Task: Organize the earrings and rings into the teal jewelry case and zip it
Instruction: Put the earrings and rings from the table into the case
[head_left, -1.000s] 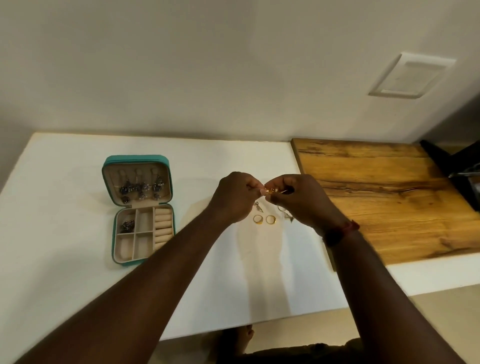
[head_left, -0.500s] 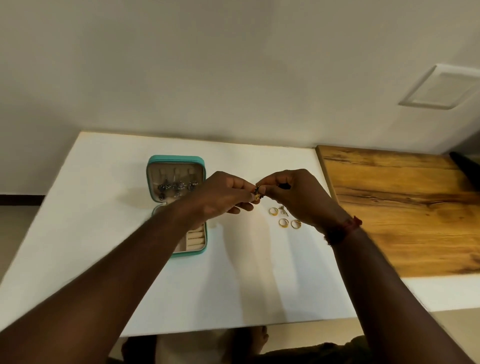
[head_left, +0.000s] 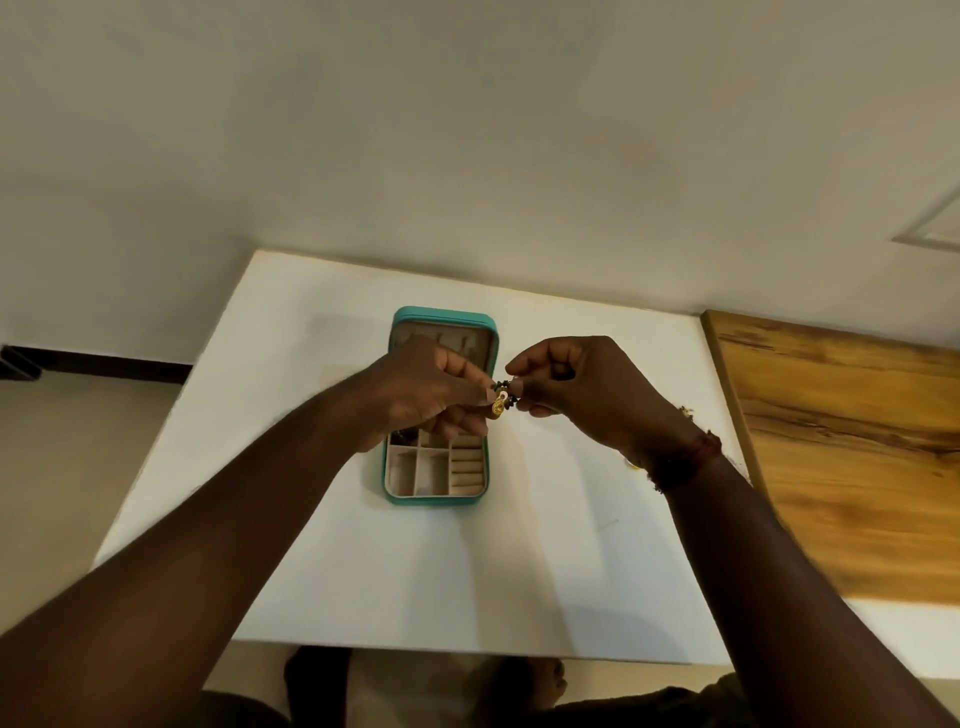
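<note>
Above the open teal jewelry case (head_left: 440, 315), left hand (head_left: 426, 395) and right hand (head_left: 587, 395) both pinch one small earring (head_left: 500, 404), probably light and easily dropped.

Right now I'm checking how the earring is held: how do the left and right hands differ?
The left hand is in front of the open teal case, hiding part of it; the right hand is beside the case, over the white table. The right wrist wears a reddish band; the left wrist is bare. Both pinch the same gold earring.
</note>
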